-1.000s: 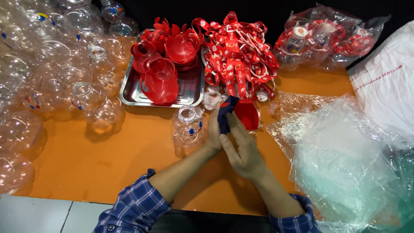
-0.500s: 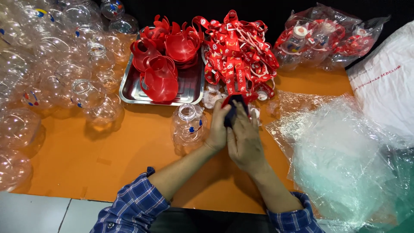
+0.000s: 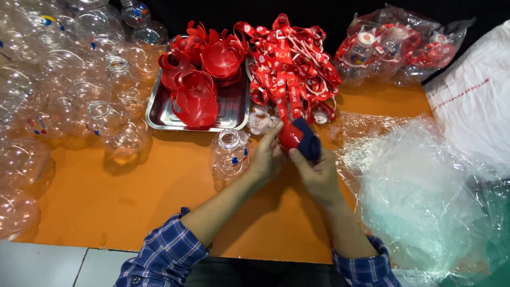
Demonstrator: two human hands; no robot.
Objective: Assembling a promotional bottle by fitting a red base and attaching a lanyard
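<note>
Two hands meet above the orange table (image 3: 133,212): the left hand (image 3: 268,157) grips a small red cap (image 3: 289,137) while the right hand (image 3: 316,172) presses a dark blue cloth (image 3: 308,139) against it, one clear bottle (image 3: 229,155) just beside. By judgement much is left: red lids (image 3: 199,69) fill the steel tray (image 3: 155,118), red straps (image 3: 289,58) lie heaped, bare bottles (image 3: 64,90) crowd left, plastic wrap (image 3: 419,196) crowds right.

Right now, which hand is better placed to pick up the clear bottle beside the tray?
Left. The left hand is next to the clear bottle, while the right hand holds a dark blue cloth against the red cap.
</note>
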